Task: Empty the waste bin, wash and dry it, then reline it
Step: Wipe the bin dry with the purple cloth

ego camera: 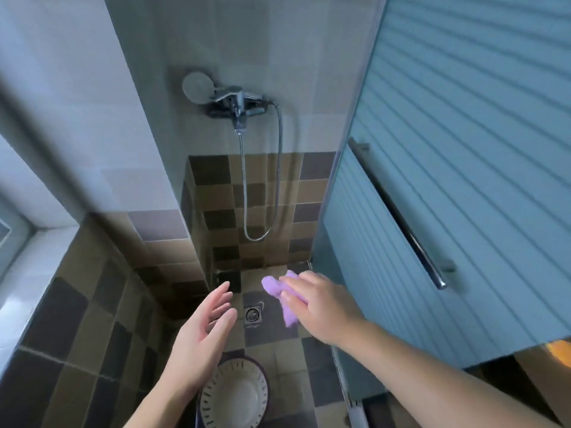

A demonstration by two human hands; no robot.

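— Purple cloth is being gripped by the right hand, fingers curled round it, one end of the cloth dangling below the knuckles.

— And the left hand?

— It is being held out flat, fingers straight and slightly spread, palm turned inward, nothing grasped. Both hands are being held apart above the checked floor tiles.

— Where is the waste bin being kept?

— The white slotted waste bin is being seen from above, standing on the floor at the bottom edge, partly covered by the left wrist. Its inside is being shown bare and white.

— What else is being caught?

— A floor drain is being framed between the two hands. On the wall, a chrome shower mixer is being shown with its hose looping down. A ribbed blue door with a metal bar handle is being seen at the right.
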